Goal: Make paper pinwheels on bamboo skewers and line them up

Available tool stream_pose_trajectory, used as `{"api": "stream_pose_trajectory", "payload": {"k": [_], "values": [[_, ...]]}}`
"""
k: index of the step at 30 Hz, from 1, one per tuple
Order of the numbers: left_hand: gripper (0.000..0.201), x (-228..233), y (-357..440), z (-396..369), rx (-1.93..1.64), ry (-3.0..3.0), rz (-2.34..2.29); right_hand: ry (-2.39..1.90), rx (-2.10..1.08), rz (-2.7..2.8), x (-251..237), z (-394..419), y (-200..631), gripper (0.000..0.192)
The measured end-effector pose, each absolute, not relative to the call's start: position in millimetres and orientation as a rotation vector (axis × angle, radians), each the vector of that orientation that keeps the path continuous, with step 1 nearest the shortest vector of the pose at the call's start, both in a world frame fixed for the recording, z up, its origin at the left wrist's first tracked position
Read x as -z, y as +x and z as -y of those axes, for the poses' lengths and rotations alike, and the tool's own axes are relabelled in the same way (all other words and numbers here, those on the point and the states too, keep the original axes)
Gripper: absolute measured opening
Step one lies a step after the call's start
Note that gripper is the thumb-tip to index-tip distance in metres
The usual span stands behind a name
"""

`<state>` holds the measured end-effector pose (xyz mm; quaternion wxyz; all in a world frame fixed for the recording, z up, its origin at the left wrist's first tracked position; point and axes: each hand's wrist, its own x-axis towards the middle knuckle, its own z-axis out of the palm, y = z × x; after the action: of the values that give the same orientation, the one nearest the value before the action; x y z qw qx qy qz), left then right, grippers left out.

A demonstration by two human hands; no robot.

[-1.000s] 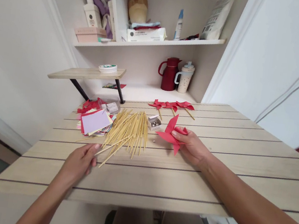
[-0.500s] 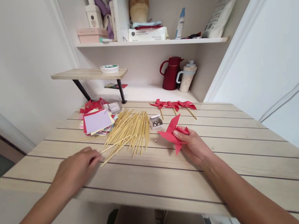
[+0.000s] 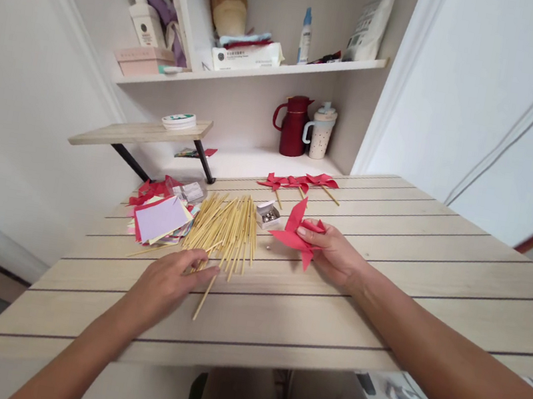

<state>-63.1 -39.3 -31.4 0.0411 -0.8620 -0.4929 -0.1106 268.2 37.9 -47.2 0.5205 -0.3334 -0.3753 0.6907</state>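
Note:
My left hand (image 3: 176, 281) is over the near end of a loose pile of thin wooden sticks (image 3: 225, 223). Its thumb and forefinger are apart, and the thumb lies against a stick (image 3: 202, 303) that juts out toward the table's front edge. In my right hand (image 3: 336, 254) is a red paper pinwheel (image 3: 293, 237), pinched near its middle between thumb and fingers, its points spread outward. No stick shows on it. Just beyond the pinwheel stands a small open white box (image 3: 268, 214) with shiny metal bits inside. A tiny pale bead (image 3: 268, 248) lies close by.
Finished red pinwheels on sticks (image 3: 299, 182) lie at the table's back. Coloured paper squares (image 3: 161, 218) are stacked left of the sticks, by a clear plastic box (image 3: 192, 190). A small raised shelf (image 3: 140, 131) stands back left. A red jug (image 3: 294, 126) and a cup (image 3: 321, 132) stand behind.
My left hand has moved right and forward, and its fingers have parted from a pinch. One stick now juts further toward me. My right hand still holds the pinwheel. The view has shifted slightly.

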Motion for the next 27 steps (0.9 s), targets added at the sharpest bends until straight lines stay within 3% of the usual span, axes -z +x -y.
{"api": "stream_pose_trajectory", "payload": {"k": [12,17,21,23,27], "values": [[0.026,5,-47,20,0.104,-2.811,0.831,-0.805,-1.650,0.824,45,-39,268,0.022],[0.026,17,-49,21,0.216,-2.768,0.683,-0.796,-1.668,0.849,47,-41,268,0.022],[0.019,16,-42,23,0.750,-2.574,0.936,-0.738,-1.697,0.842,47,-41,267,0.020],[0.010,6,-28,20,1.163,-2.330,1.293,-0.690,-1.724,0.834,46,-41,266,0.019],[0.022,-10,9,3,2.257,-2.139,1.823,-0.616,-1.732,0.793,44,-43,267,0.019]]}}
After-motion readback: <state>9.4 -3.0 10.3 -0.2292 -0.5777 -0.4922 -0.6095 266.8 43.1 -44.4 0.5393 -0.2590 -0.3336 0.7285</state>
